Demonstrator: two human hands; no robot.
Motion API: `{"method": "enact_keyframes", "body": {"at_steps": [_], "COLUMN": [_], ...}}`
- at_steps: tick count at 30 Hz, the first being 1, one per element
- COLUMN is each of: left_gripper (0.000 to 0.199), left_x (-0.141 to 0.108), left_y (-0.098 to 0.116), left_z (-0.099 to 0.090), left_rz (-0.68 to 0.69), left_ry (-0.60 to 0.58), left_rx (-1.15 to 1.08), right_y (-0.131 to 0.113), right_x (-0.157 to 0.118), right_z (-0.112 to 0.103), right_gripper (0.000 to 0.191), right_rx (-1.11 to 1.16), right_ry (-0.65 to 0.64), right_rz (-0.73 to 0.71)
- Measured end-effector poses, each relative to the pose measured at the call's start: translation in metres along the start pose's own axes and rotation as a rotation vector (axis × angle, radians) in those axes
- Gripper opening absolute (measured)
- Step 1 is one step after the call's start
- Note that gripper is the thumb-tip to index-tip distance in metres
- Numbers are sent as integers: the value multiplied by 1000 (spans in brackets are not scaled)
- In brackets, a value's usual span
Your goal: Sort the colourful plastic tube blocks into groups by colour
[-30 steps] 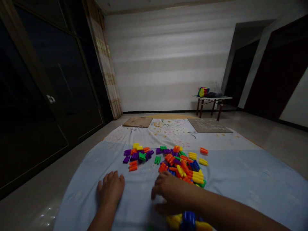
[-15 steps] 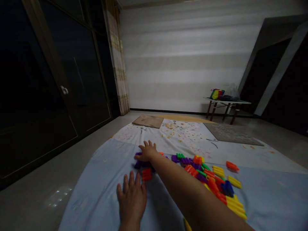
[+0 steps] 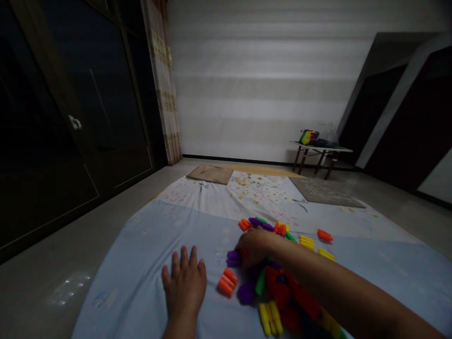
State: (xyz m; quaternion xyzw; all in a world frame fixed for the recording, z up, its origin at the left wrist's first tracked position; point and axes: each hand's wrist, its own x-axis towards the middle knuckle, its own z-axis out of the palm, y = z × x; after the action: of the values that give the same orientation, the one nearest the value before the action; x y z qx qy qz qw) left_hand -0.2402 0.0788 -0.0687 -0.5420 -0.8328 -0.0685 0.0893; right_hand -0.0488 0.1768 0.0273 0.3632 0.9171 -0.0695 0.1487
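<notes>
Two bare hands are over a pale blue sheet point(image 3: 148, 263) spread on the floor. The left hand point(image 3: 185, 281) lies flat on that sheet, palm down, fingers slightly spread, holding nothing. The right hand point(image 3: 254, 245) is curled over the near edge of a heap of coloured plastic blocks point(image 3: 278, 287), its fingers bent down onto purple pieces point(image 3: 233, 256); whether it grips any is unclear. An orange block point(image 3: 227, 281) lies on the sheet between the left hand and the heap. Beyond the sheet's far right corner stands a small table point(image 3: 320, 151) against the wall.
</notes>
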Motion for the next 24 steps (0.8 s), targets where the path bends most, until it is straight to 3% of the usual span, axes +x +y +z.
{"method": "enact_keyframes", "body": {"at_steps": [2, 6, 9, 12, 14, 16, 21, 24], "left_gripper": [54, 55, 56, 56, 56, 56, 57, 58], "left_x": [0, 0, 1, 3, 4, 5, 8, 10], "left_y": [2, 5, 4, 4, 4, 4, 2, 0], "left_z": [-5, -12, -13, -11, -9, -8, -2, 2], "left_rz": [-17, -15, -2, -29, -49, -58, -81, -91], "left_ry": [-27, -95, -113, -130, -126, -113, -112, -110], "left_rx": [25, 103, 148, 152, 144, 136, 106, 102], "right_y": [-6, -37, -48, -33, -13, 7, 44, 60], "right_x": [-18, -23, -25, -45, -62, -70, -38, -13], "right_z": [-2, 13, 33, 38, 30, 17, -6, 3], "right_gripper": [49, 58, 56, 50, 46, 46, 51, 61], "right_rx": [13, 97, 93, 17, 16, 102, 209, 242], "right_ry": [-19, 272, 256, 152, 28, -5, 382, 382], "right_rz": [4, -144, -260, -230, -212, -151, 197, 255]}}
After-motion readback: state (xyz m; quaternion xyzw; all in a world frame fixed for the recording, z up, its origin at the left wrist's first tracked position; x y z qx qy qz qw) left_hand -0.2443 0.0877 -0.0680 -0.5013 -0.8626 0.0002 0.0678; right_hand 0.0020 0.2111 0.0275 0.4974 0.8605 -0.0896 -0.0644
